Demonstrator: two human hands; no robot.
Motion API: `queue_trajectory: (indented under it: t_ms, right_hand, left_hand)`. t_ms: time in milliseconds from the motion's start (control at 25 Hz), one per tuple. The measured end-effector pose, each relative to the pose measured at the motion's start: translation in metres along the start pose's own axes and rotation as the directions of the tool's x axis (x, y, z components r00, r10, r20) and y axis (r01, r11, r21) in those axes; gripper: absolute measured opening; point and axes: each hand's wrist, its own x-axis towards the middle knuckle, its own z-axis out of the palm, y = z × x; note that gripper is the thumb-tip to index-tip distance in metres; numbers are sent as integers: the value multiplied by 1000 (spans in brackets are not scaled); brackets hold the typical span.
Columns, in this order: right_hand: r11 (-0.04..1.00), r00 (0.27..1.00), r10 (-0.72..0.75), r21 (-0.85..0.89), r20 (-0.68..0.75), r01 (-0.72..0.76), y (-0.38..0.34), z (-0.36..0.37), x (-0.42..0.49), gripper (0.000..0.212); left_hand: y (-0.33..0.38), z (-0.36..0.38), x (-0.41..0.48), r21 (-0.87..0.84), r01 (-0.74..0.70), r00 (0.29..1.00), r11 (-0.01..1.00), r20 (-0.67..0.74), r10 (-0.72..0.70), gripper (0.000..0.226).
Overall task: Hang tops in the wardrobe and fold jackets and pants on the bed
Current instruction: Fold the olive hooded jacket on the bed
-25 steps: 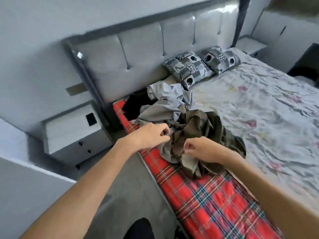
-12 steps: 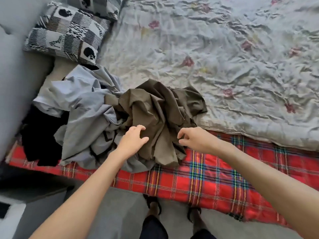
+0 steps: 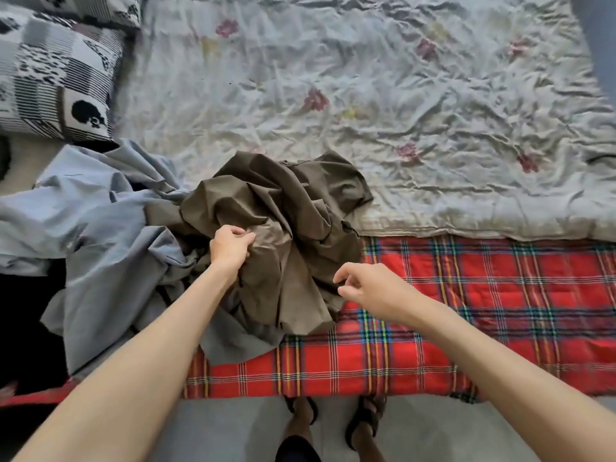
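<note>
Presently, one heap of unsorted clothes lies at the near edge of the red plaid blanket (image 3: 466,295).

Item: olive-brown garment (image 3: 286,208), crumpled, lying half on the plaid and half on the pale floral quilt (image 3: 366,95) behind it.

Item: grey-blue garment (image 3: 100,221), also rumpled, touching the olive one on its left and partly tucked beneath it, one end hanging over the blanket's front edge.

Item: black clothing (image 3: 26,311), far left, mostly under the grey-blue piece; what kind I cannot tell.

Item: black-and-white patterned pillow (image 3: 56,81), behind the heap at the left. A second pillow (image 3: 100,8) lies beyond it at the top corner, only partly seen.

Left hand (image 3: 230,248): reaches in over the grey-blue cloth, its grip clenched on a bunched fold near the middle of the olive-brown garment.

Right hand (image 3: 363,288): held just beside that garment's right-hand edge, above the plaid, its grip released, fingers loosely curled with nothing in them.

Below: grey floor (image 3: 233,428), and the person's feet in dark sandals (image 3: 366,421), standing close to the blanket's edge.
</note>
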Motion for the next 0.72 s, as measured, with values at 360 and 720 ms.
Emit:
queue_trajectory:
  t_ms: [360,720]
  right_hand:
    - [914,977,-156,355,-148,199,18,-104,-119,78]
    - [747,779,-310,367,-545,554,57,-221,-246,47]
  left_hand:
    - [207,-35,-221,-324,-455,836,830,165,523,15]
    - [373,13,-490,-455,-770,581,447,-210,786,31]
